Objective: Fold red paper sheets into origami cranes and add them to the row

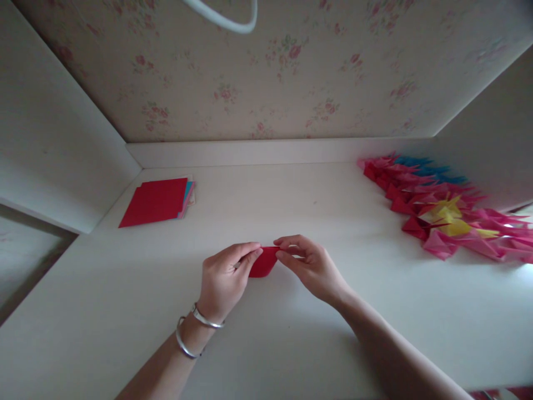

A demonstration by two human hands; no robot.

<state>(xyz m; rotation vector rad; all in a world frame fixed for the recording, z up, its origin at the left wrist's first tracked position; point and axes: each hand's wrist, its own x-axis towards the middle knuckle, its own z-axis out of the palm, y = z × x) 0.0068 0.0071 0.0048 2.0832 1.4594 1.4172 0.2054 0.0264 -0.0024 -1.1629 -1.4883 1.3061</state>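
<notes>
A small folded piece of red paper (263,263) is held between my two hands over the white desk. My left hand (227,272) pinches its upper left corner between thumb and forefinger. At the upper right corner, the thumb and forefinger of my right hand (306,264) close on the paper's edge. The paper's lower part hangs towards me, and its left side is partly hidden by my left fingers. Two silver bangles (200,328) circle my left wrist.
To the left on the desk (266,205) lies a stack of square paper (156,201), red on top. Several folded paper cranes (441,208) in pink, red, yellow and blue stand in rows at right. A flowered wall and a white cable (225,21) are behind.
</notes>
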